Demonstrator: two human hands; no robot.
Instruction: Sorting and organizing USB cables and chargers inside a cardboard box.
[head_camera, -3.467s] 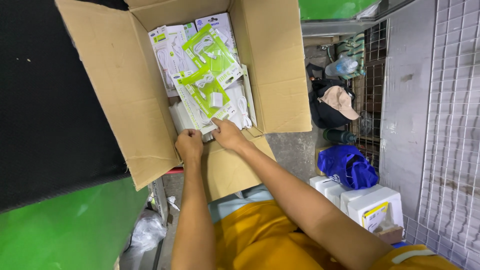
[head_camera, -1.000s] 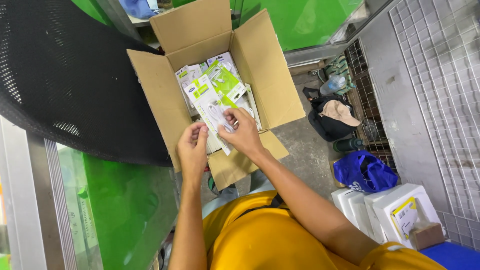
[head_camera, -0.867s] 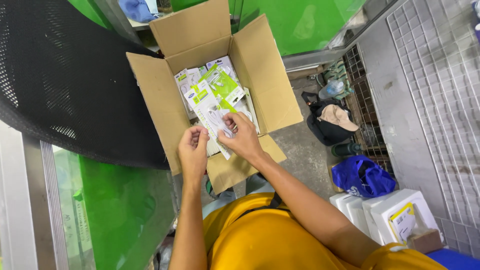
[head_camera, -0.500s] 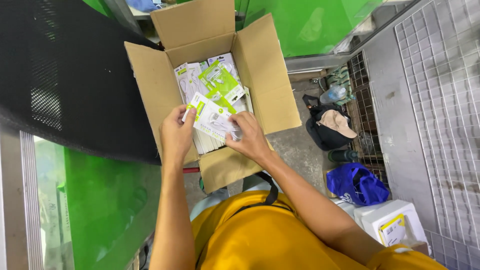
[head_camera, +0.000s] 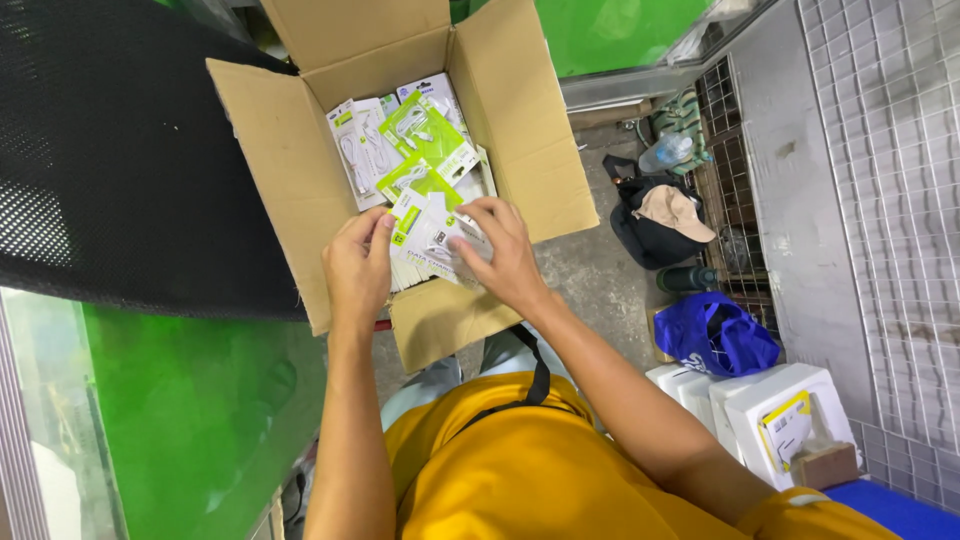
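Fingers of both hands, left hand (head_camera: 357, 268), right hand (head_camera: 502, 258), gripping one white packet (head_camera: 428, 240), one open cardboard box (head_camera: 270, 150)

The right hand (head_camera: 500, 255) is covering the lower part of the white packet (head_camera: 432, 240), and the packets stacked beneath it are lying mostly out of sight. The left hand (head_camera: 357, 265) is hiding that packet's left edge. The cardboard box (head_camera: 270, 170) is running off the top edge. The printing on the packets is reading too small to make out.
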